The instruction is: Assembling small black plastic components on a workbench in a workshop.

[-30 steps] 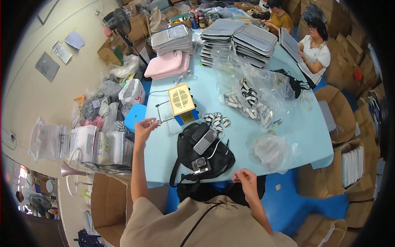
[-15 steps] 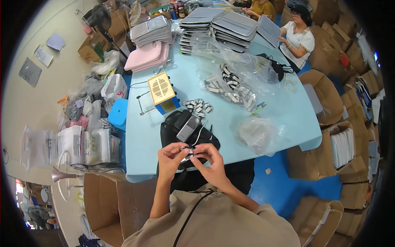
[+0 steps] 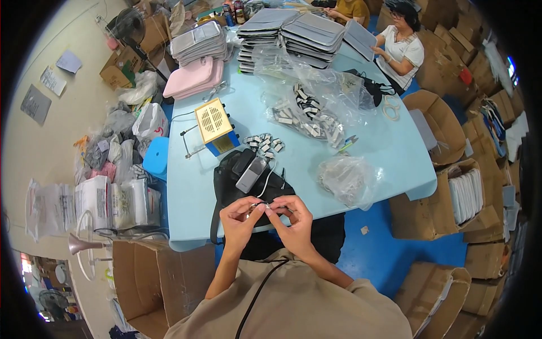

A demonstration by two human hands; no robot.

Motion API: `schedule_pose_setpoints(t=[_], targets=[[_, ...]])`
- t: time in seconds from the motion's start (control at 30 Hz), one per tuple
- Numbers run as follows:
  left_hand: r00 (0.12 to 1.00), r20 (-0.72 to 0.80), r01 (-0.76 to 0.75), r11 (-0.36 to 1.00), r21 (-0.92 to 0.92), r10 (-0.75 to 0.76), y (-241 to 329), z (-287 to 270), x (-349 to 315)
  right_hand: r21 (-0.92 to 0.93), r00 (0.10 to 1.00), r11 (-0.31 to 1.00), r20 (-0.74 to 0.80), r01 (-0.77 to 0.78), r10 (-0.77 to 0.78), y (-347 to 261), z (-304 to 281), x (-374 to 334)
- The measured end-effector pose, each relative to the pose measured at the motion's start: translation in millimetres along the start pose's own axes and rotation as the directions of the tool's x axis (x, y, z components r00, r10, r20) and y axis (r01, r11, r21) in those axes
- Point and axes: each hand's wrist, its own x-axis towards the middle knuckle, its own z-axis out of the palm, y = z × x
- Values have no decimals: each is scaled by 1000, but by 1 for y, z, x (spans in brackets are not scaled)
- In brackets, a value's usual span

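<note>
I see my left hand [image 3: 240,217] and right hand [image 3: 293,220] meeting at the near edge of the light blue table [image 3: 372,152]; both pinch one small pale piece [image 3: 261,208], too tiny to identify, over the black bag [image 3: 248,181]; a yellow-topped box machine [image 3: 214,127] sits toward the table's left edge.

This is a small packing or assembly workshop. A long pale blue table [image 3: 361,147] fills the middle, and at its far end grey flat cases [image 3: 299,31] and pink ones [image 3: 192,76] lie in stacks. Clear plastic bags of small parts [image 3: 307,107] lie on it, beside a yellow-topped bench machine [image 3: 214,124]. Open cardboard boxes [image 3: 446,203] crowd the right side and near edge, filled sacks [image 3: 113,158] pile on the left, and two co-workers [image 3: 403,45] sit at the far right corner.
</note>
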Motion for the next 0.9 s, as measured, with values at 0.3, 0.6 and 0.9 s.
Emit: schedule_pose_setpoints(t=[0.3,0.6,0.9], targets=[[995,-74,-61,997,48,64,-6,2,-4,-31,999,998,18,48,-48,5,1,-1],[991,-67,-102,983,151,113,-18,1,-6,-60,998,997,-9,54,-55,5,-4,1],[998,-17,-51,996,75,53,-20,7,-4,-117,995,988,9,99,-99,9,-9,2]])
